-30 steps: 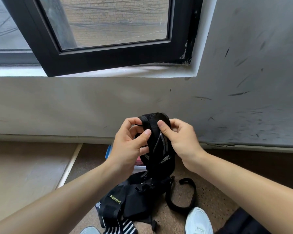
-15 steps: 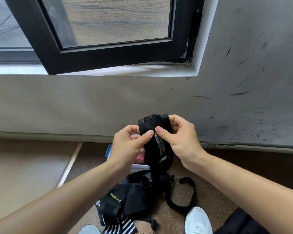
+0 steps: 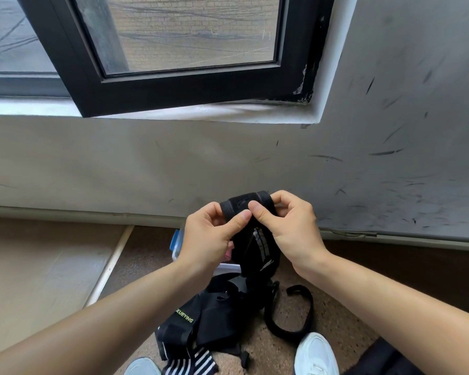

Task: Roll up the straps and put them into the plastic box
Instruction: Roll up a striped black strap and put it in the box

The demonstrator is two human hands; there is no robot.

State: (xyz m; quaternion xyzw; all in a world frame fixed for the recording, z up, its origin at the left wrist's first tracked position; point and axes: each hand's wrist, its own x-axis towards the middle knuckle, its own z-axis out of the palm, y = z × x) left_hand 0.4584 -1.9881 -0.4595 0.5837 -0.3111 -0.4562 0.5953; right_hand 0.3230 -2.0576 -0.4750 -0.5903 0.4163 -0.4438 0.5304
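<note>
Pinching the black strap (image 3: 244, 243) between thumbs and curled fingers, our left hand (image 3: 209, 239) and right hand (image 3: 293, 231) hold its rolled top; the plastic box (image 3: 176, 243) sits below our fingers, partly hidden

Left hand (image 3: 209, 235): raised, thumb and curled fingers pinching strap (image 3: 251, 253). Right hand (image 3: 291, 226): likewise, thumbs side by side.
</note>
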